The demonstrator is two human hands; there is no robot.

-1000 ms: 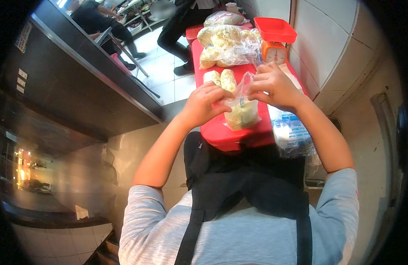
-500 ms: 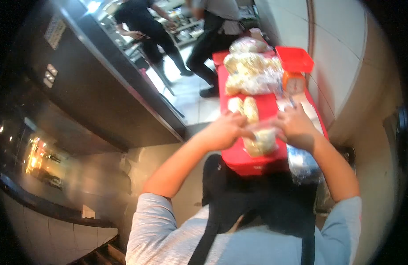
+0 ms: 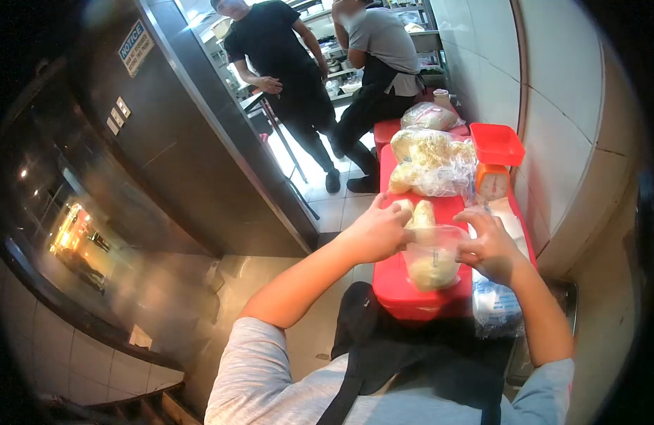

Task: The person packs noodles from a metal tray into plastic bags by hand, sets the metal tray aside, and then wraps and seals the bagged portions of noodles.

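Observation:
A clear plastic bag point(image 3: 433, 265) with pale food in its bottom stands at the near end of the red surface point(image 3: 394, 280). My left hand point(image 3: 380, 230) pinches the left side of the bag's top. On the opposite side my right hand point(image 3: 488, 246) has its thumb and fingers closed on the bag's edge. The top is spread wide between both hands. Just behind the bag lie two wrapped pale rolls point(image 3: 424, 214), one partly covered by my left hand.
Large bags of pale food point(image 3: 433, 159) lie farther back, beside an orange scale point(image 3: 492, 180) with a red tray point(image 3: 497, 144). A blue-and-white plastic pack point(image 3: 495, 304) lies at the right edge. Two people point(image 3: 277, 64) stand beyond, left of the tiled wall.
The view has tilted up and left, showing more of the two people. The bag's top, gathered higher a second ago, is now stretched wider between my hands.

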